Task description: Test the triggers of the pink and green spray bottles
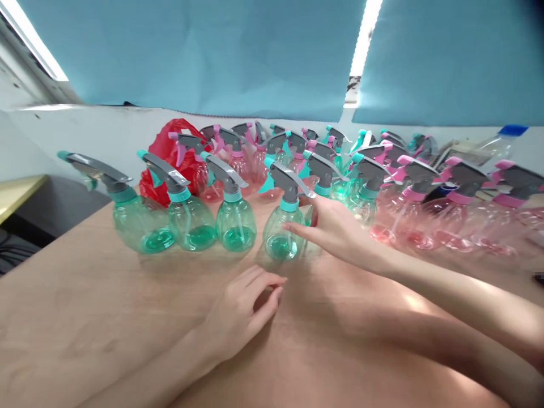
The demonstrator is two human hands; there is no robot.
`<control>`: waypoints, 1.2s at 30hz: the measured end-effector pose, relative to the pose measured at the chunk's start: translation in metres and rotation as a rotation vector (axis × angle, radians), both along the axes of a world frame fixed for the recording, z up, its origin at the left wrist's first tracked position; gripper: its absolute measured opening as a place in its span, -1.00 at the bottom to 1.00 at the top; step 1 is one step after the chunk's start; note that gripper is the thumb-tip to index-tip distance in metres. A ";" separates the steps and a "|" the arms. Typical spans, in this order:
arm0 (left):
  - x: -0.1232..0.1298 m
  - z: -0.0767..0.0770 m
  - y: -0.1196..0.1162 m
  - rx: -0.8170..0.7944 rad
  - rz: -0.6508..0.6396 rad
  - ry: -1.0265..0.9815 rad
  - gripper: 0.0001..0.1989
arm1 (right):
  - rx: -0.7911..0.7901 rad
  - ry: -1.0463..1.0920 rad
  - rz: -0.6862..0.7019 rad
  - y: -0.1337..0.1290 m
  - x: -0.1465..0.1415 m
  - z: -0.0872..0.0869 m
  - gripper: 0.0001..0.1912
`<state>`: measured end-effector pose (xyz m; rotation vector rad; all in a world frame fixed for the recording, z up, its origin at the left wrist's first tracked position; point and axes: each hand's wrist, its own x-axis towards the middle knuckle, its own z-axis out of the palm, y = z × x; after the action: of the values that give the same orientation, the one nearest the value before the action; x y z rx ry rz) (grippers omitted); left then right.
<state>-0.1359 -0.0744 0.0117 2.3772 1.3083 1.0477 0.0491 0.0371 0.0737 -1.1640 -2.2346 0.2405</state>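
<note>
My right hand (335,226) is around a green spray bottle (283,232), thumb on its near side and fingers behind. The bottle stands upright on the table, with a grey and teal trigger head. Just in front of it, my left hand (244,309) rests low over the wood, fingers curled and thumb tip close to the index finger, with nothing seen between them. To the left, a second green spray bottle (236,224), a third green spray bottle (191,224) and a fourth green spray bottle (138,221) stand in a row.
Several pink spray bottles (412,218) fill the right side of the wooden table (85,317), with more pink and green ones behind. A red plastic bag (159,153) lies at the back left. A clear bottle with a blue cap (504,141) stands at the back right.
</note>
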 end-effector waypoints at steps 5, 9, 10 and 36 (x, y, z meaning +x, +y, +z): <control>0.000 -0.001 -0.002 -0.042 0.018 -0.021 -0.82 | -0.038 0.003 -0.023 0.006 -0.009 -0.001 -0.61; 0.000 -0.002 -0.002 -0.081 0.033 0.000 -0.82 | -0.008 0.037 0.009 0.012 -0.013 -0.005 -0.57; 0.001 -0.002 -0.002 -0.087 0.041 -0.001 -0.82 | -0.005 0.043 0.012 0.014 -0.014 -0.006 -0.56; -0.004 0.002 -0.005 -0.286 0.093 -0.169 -0.70 | 0.044 0.099 0.091 -0.006 0.024 -0.014 -0.61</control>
<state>-0.1400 -0.0789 0.0132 1.9933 1.4114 0.9862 0.0727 0.0309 0.0597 -1.0068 -2.1975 0.2785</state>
